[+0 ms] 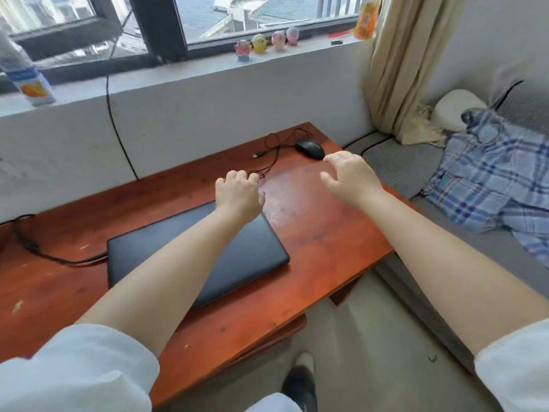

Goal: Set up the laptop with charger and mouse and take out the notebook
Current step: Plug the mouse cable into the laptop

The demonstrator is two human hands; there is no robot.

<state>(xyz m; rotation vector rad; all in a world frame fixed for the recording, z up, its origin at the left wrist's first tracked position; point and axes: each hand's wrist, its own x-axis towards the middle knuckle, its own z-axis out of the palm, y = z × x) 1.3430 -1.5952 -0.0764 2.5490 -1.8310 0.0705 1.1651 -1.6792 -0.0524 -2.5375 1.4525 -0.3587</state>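
We look down on a reddish-brown wooden tabletop (312, 233) under a window. A closed, flat black laptop (243, 257) lies on it, with a dark charger cable (53, 257) running to its left edge, seemingly plugged in. Our left hand (239, 193) hovers over the laptop's far corner, fingers loosely curled, holding nothing. Our right hand (350, 176) reaches forward with fingers spread wide, empty, near a small black wired mouse (310, 148). The mouse's thin black cord (273, 153) lies in loops, its USB plug (259, 155) loose on the wood. We judge the mouse step is in hand; next comes gripping the plug and fitting it into the laptop. No notebook is visible.
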